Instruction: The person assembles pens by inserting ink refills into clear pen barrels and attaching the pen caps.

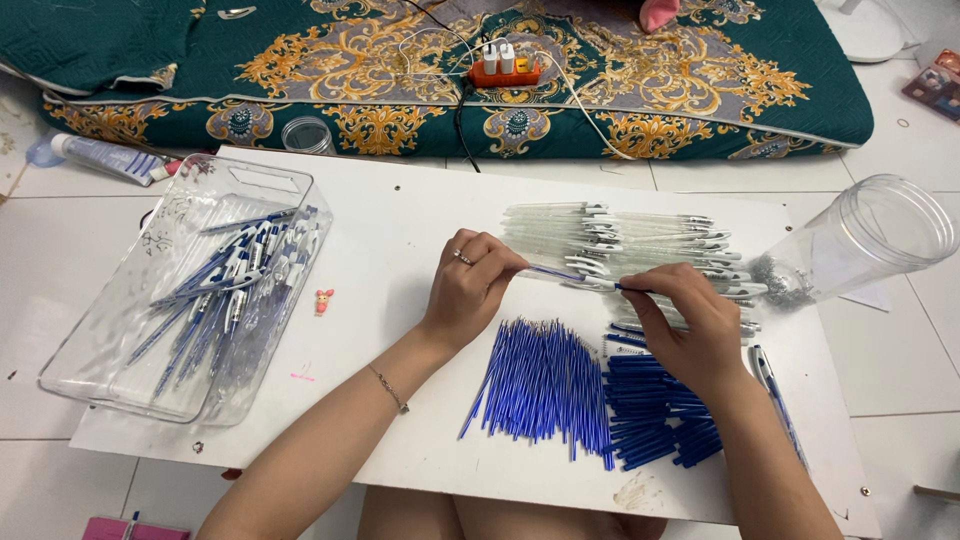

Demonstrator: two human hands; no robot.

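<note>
Both hands meet over the middle of the white counter (400,250). The left hand (468,290) pinches the tip of a thin blue refill (555,272) between closed fingertips, while the right hand (690,320) grips a clear pen barrel (590,284), the refill running into it. Behind them lies a row of clear barrels (620,235); in front, piles of blue refills (545,385). A clear tray (130,300) of finished pens sits far left, a clear jar (880,235) tipped at right
</note>
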